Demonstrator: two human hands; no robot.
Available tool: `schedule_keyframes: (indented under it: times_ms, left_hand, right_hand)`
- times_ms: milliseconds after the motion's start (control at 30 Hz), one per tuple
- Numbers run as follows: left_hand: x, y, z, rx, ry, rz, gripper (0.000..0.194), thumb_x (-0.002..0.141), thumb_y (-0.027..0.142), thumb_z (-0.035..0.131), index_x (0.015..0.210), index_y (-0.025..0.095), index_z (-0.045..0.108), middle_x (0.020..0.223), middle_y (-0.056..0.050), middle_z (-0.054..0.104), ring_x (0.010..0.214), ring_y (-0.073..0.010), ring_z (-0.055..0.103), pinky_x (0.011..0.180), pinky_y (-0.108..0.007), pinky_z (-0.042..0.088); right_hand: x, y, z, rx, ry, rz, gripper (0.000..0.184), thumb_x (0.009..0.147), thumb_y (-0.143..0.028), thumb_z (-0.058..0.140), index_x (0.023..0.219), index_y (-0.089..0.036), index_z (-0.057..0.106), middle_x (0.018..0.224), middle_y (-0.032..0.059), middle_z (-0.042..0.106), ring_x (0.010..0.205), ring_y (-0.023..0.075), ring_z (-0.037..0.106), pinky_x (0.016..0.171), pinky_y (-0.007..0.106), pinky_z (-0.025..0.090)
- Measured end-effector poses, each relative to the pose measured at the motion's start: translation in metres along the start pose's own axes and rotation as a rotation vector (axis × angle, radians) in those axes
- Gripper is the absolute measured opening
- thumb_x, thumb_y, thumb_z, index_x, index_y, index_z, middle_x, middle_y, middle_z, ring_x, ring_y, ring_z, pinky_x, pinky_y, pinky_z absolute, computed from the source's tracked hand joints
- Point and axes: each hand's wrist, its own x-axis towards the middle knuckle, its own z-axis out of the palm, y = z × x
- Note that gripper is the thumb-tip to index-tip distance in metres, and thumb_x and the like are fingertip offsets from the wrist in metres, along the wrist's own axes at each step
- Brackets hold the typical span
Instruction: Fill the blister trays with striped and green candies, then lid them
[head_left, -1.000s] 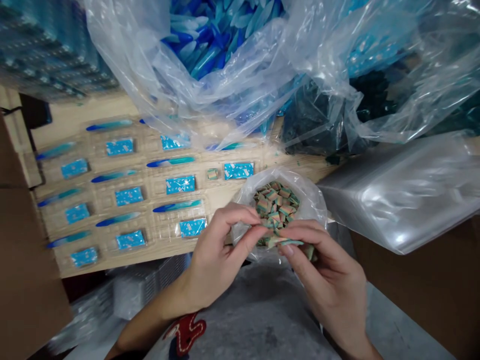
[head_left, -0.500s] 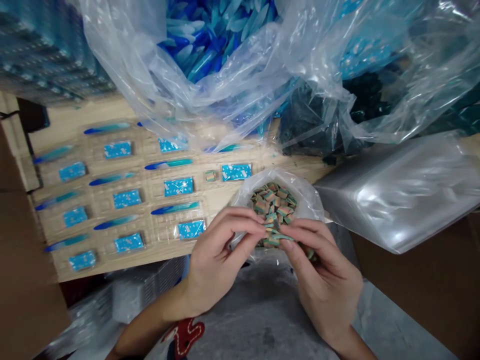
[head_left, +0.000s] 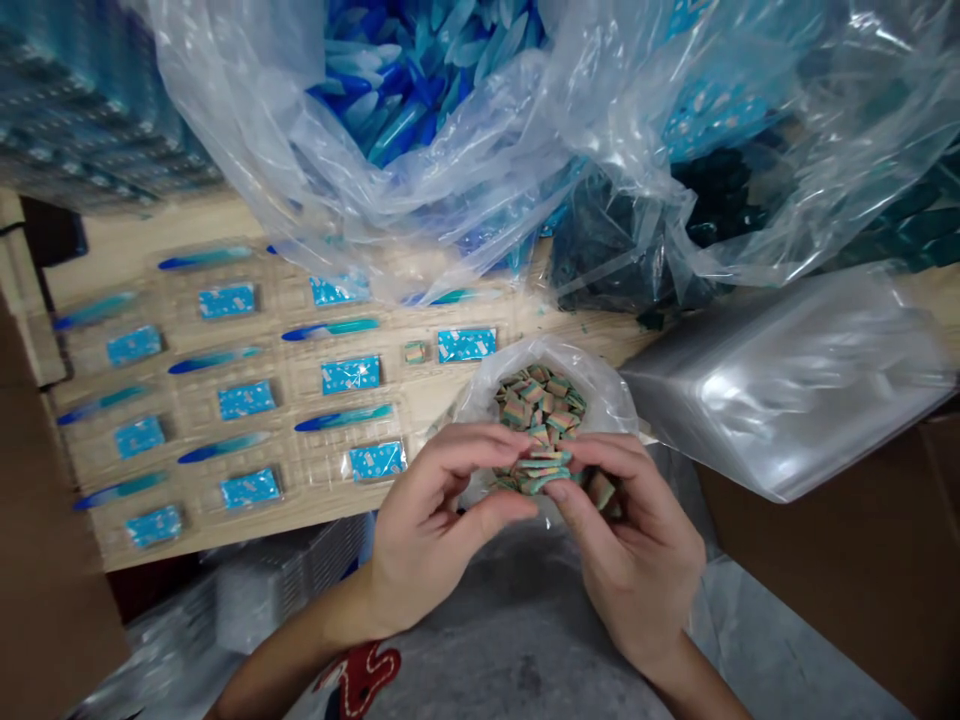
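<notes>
1. Small striped blocks (head_left: 536,395), banded in pink, green and tan, lie heaped inside a clear plastic bag (head_left: 600,390) at centre right of the frame, just above the person's hands.

2. Left hand (head_left: 442,530) and right hand (head_left: 637,560) meet at lower centre, both curled narrow and almost touching. Between them, a small cluster of the blocks is pinched at the bag's mouth, and a few more show at the right hand's fingertips (head_left: 592,455).

3. Working low over the open bag looks like sound practice: any piece that slips should fall back into the heap. Short, light pinches with the fingertips would seem to suit blocks this small and avoid crushing them.

4. A clear blister tray (head_left: 315,500) sits on a pale wooden surface (head_left: 135,260), left of the bag. Its compartments hold blue printed cards (head_left: 351,375) and slim blue-and-teal sticks (head_left: 345,418). One striped block (head_left: 415,352) rests in a compartment beside a card, near the tray's upper right.

5. Along the top of the frame, a large clear plastic sack (head_left: 247,130) spills over a mass of blue sticks (head_left: 427,90). More stacked trays (head_left: 82,110) crowd the upper left corner.

6. A flat pack of clear bags (head_left: 780,400) lies at right, above a cardboard box (head_left: 825,590).
</notes>
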Motion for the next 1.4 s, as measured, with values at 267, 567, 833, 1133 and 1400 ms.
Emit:
schedule_keyframes:
  times_ms: [267, 567, 833, 1133, 1400]
  left_hand:
    - [0.001, -0.005, -0.003, 0.191, -0.076, 0.089, 0.022, 0.089, 0.01, 0.067, 0.108, 0.022, 0.064, 0.106, -0.004, 0.069, 0.105, -0.0148, 0.068, 0.093, -0.027, 0.057]
    - [0.003, -0.008, -0.008, 0.151, -0.169, 0.051, 0.015, 0.088, 0.012, 0.065, 0.098, 0.022, 0.062, 0.094, -0.004, 0.068, 0.095, -0.0178, 0.067, 0.087, -0.032, 0.057]
    - [0.007, -0.004, -0.007, 0.026, -0.193, -0.033, 0.014, 0.085, 0.01, 0.064, 0.09, 0.022, 0.06, 0.093, -0.005, 0.066, 0.089, -0.0169, 0.066, 0.081, -0.03, 0.057]
    - [0.007, -0.001, -0.008, -0.08, -0.116, -0.226, 0.013, 0.083, 0.01, 0.068, 0.087, 0.021, 0.062, 0.088, -0.001, 0.072, 0.083, -0.0141, 0.072, 0.074, -0.023, 0.06]
    - [0.005, 0.007, -0.007, 0.007, -0.128, -0.217, 0.013, 0.086, 0.016, 0.07, 0.097, 0.023, 0.068, 0.093, -0.002, 0.076, 0.086, -0.0158, 0.074, 0.077, -0.024, 0.062]
  right_hand:
    - [0.002, 0.001, 0.0, 0.137, -0.034, 0.123, 0.02, 0.082, -0.011, 0.072, 0.092, -0.028, 0.068, 0.083, -0.0057, 0.07, 0.069, 0.0102, 0.064, 0.061, 0.018, 0.052]
    - [0.006, 0.007, -0.011, 0.382, -0.227, 0.306, 0.006, 0.089, -0.021, 0.067, 0.09, -0.025, 0.071, 0.071, -0.0043, 0.067, 0.052, 0.0093, 0.062, 0.046, 0.017, 0.05]
    - [0.008, 0.005, -0.009, 0.172, -0.189, 0.117, 0.018, 0.087, -0.011, 0.064, 0.091, -0.027, 0.071, 0.079, -0.0025, 0.069, 0.072, 0.014, 0.066, 0.064, 0.023, 0.056]
    - [-0.001, 0.004, -0.017, 0.286, -0.269, 0.27, 0.04, 0.094, -0.012, 0.047, 0.126, -0.032, 0.058, 0.116, 0.0003, 0.068, 0.101, 0.0148, 0.068, 0.081, 0.026, 0.059]
    - [-0.001, 0.002, -0.009, 0.169, -0.132, 0.162, 0.032, 0.092, -0.007, 0.056, 0.113, -0.031, 0.064, 0.107, -0.0017, 0.073, 0.099, 0.0144, 0.07, 0.082, 0.026, 0.06]
